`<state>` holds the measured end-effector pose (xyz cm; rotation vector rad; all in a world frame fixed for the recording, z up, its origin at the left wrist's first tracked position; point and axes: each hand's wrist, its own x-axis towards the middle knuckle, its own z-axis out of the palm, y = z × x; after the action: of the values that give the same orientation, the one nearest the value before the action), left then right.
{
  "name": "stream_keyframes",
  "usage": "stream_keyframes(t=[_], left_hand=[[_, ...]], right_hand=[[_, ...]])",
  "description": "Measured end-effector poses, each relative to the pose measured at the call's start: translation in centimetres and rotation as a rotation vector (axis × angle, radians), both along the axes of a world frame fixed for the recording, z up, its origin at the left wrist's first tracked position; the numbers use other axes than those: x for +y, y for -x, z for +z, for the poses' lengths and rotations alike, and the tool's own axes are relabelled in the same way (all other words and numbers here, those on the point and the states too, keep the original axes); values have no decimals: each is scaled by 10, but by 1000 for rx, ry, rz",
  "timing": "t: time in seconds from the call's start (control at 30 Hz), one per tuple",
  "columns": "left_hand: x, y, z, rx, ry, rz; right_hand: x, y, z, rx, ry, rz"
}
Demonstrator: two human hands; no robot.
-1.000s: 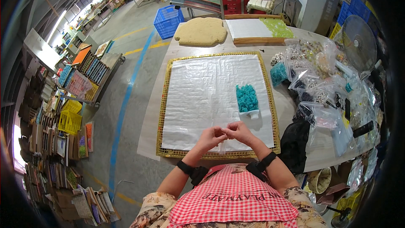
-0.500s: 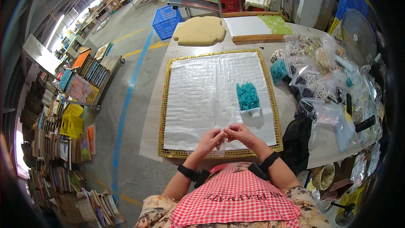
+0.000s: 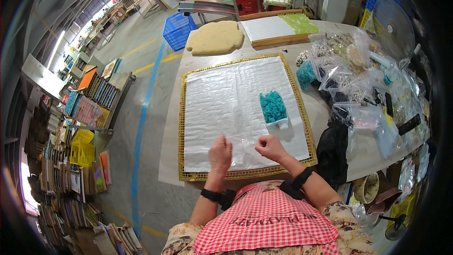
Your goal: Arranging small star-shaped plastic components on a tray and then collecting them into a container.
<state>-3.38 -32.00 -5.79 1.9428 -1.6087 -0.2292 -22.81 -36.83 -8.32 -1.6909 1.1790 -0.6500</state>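
A clear plastic bag (image 3: 242, 149) is stretched between my two hands over the front part of a white sheet (image 3: 212, 99). My left hand (image 3: 220, 154) is closed on one side of the bag, and my right hand (image 3: 270, 148) pinches the other side. The sheet lies inside a flat frame with a gold grid border (image 3: 182, 127). Resting on the sheet beyond my right hand is a white scoop (image 3: 282, 124) filled with teal chips (image 3: 272, 106).
A yellowish scalloped slab (image 3: 215, 38) and a wood-edged panel (image 3: 271, 30) sit at the table's far side. Bags of small beads (image 3: 339, 61) crowd the right, near a fan (image 3: 393, 28) and black cloth (image 3: 331, 153). A blue crate (image 3: 177, 32) stands beyond the table; a cart (image 3: 118, 99) stands left.
My hands have moved apart, the left one to the left, and the clear bag is now drawn out between them. The whole view has shifted slightly.
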Motion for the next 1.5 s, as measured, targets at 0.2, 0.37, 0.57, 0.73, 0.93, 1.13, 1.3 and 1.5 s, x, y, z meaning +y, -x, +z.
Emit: stream_keyframes(t=[0.2, 0.37, 0.57, 0.73, 0.93, 1.13, 1.3, 1.5], left_hand=[[-2, 1, 6, 92, -23, -132], [4, 24, 4, 100, 13, -268], [11, 12, -2, -74, -31, -604], [1, -10, 0, -92, -37, -373], [-12, 19, 4, 36, 130, -310], [-15, 25, 5, 40, 81, -237], [-18, 11, 10, -88, -59, -234], [-15, 18, 22, -260, -105, -390]], right_hand=[[0, -11, 10, 30, 112, 79], [-10, -15, 3, 150, 126, -45], [-28, 13, -6, 256, 153, -74], [-24, 13, 2, 223, 82, -4], [-12, -25, 7, 44, 75, -213], [-3, -17, -8, -335, -345, -133], [-1, -9, -2, -206, -422, -72], [-2, -14, 34, -148, 333, -143]])
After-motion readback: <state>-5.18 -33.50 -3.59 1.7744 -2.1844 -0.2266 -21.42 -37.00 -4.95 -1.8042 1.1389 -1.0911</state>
